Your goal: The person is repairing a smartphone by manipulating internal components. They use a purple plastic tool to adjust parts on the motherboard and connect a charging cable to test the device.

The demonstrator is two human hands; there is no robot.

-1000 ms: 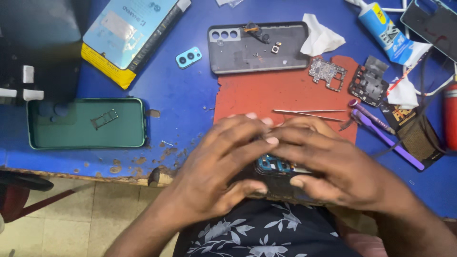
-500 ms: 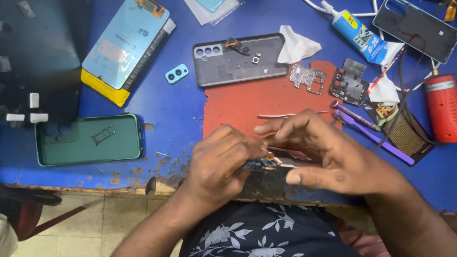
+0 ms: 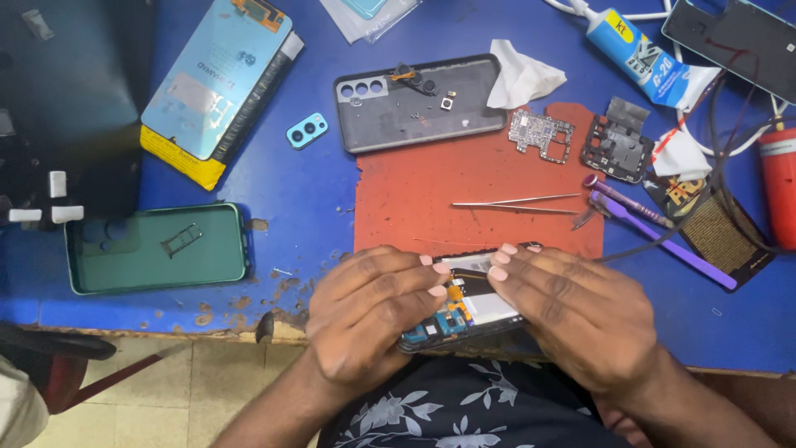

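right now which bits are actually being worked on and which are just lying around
In hand: opened black phone body with exposed boards, held by left hand and right hand.

Lying about: metal tweezers, grey phone back cover, green phone case, purple pry tool, white glue tube.

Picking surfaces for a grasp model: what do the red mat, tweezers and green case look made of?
Red mat: looks like rubber or silicone, matte, edges worn ragged. Tweezers: bare metal, thin and shiny silver. Green case: probably soft plastic or silicone, smooth with a slight sheen and a raised rim.
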